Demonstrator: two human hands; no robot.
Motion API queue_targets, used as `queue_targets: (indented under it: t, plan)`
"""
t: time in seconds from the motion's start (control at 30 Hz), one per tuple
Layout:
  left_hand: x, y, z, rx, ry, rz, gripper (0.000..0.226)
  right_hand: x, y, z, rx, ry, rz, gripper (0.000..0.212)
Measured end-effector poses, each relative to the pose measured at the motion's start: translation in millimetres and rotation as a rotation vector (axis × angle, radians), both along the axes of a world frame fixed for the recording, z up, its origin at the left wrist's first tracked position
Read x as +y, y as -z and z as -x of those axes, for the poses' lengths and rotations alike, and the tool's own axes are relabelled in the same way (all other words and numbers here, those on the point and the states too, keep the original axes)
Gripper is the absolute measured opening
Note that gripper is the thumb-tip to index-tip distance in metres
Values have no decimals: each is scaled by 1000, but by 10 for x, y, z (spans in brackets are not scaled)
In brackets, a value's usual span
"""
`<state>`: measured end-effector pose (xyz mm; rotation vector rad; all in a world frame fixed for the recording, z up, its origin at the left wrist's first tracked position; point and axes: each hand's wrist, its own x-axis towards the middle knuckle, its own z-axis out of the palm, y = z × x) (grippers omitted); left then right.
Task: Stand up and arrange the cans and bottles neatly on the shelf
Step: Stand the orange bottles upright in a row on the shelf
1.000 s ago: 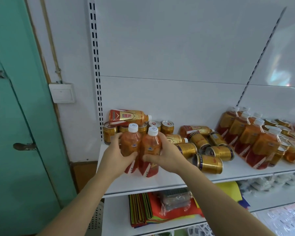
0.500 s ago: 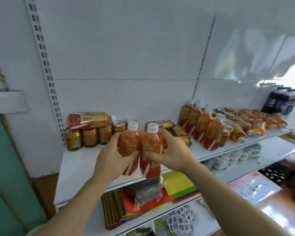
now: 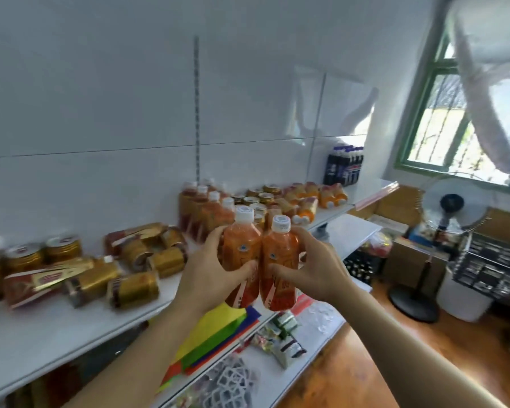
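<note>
Mid-frame: left hand (image 3: 209, 272) wrapped round left bottle (image 3: 240, 257), right hand (image 3: 315, 272) round right bottle (image 3: 278, 262); both upright, touching, standing bottle row (image 3: 206, 210) just behind, upper left.

You are holding two orange bottles upright side by side, your left hand (image 3: 209, 272) gripping one bottle (image 3: 239, 254), your right hand (image 3: 315, 273) the other bottle (image 3: 278, 260), above the shelf (image 3: 36, 343) where gold cans (image 3: 133, 290) are lying toppled.

Two orange bottles (image 3: 258, 260) carry white caps and red-and-white labels. The cans (image 3: 133, 288) are gold. The shelf (image 3: 42, 343) is white, the window frame (image 3: 418, 119) green, the floor (image 3: 365, 363) orange-brown wood.
</note>
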<state>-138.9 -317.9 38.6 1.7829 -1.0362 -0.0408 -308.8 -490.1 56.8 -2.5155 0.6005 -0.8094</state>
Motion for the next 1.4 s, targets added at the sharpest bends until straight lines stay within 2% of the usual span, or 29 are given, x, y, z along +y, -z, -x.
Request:
queue_targets:
  t: [0.13,0.3,0.73,0.87,1.1,1.4]
  plan:
    - [-691,38,310,36,66,-19,74,-585,87,391,23,78,-18,87]
    - [-1511,56,459,24,117,-82,85,-1289,206,601,8,156,-37,82]
    - [-3808,91,126,87,239,-70,94,-3407,236,374,30,307,-81,95]
    - [-4416,112,43,77,206,-118,108,-3977,267,329,42,308,-127,102]
    - [-5484,231,-54,100,119,-129,91,-5232,362,177,66,263,-138,96]
    - [-6441,430,-149,181,-95,-190,96,-6641,454,-206,92,81,-224,95]
